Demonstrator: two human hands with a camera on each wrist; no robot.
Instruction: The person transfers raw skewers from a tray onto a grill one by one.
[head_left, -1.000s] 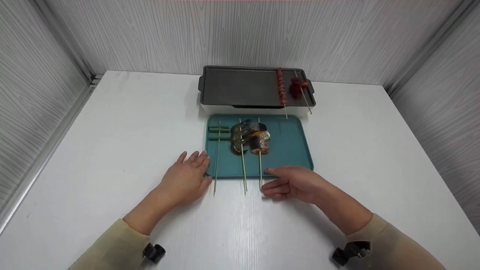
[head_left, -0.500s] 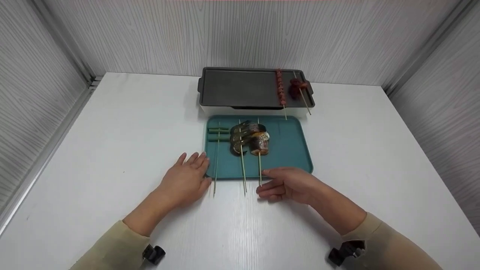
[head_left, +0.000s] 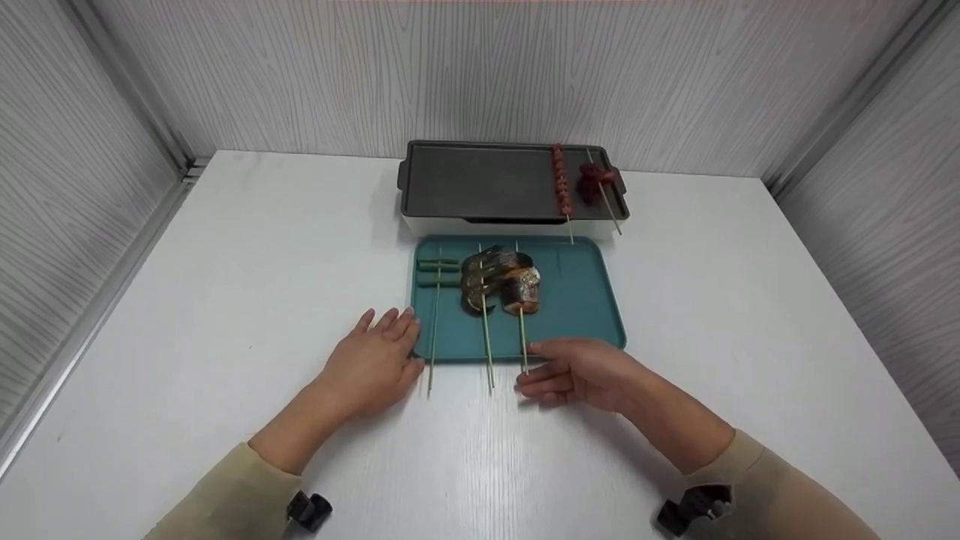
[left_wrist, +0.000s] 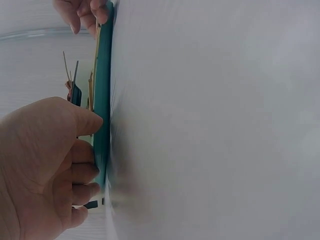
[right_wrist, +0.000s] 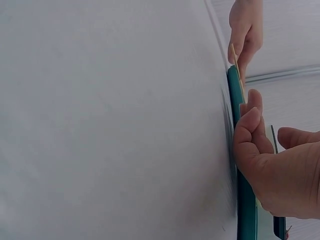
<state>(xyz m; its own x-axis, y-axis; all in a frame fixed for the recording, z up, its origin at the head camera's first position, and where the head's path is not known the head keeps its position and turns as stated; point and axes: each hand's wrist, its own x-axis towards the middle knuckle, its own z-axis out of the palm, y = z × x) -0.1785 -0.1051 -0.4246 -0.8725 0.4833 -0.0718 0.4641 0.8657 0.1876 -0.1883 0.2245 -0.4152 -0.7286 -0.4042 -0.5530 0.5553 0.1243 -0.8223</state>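
Note:
My left hand [head_left: 371,367] lies flat at the left front corner of the teal tray [head_left: 574,322], fingers extended along its edge. In the left wrist view, the thumb touches the rim. Beyond the tray's front edge, my right hand [head_left: 589,371] has its fingertips under the stick end of the fish skewer [head_left: 520,291]. The thumb stands apart from these fingers in the right wrist view. Left of the fish lie a dark shrimp-like skewer [head_left: 476,285] and a green vegetable skewer [head_left: 439,281], their stick ends overhanging the front edge.
Behind the tray stands a dark griddle [head_left: 480,180] on a white base. Toward its right side lie a thin red skewer [head_left: 561,184] and a dark red skewer [head_left: 592,184], sticks jutting forward. Wood-grain panels enclose the white table [head_left: 285,225] at the back and sides.
My right hand has shifted slightly left, so its fingertips lie further under the fish skewer's stick. The left hand stays at the tray corner. The head view has tilted up a little.

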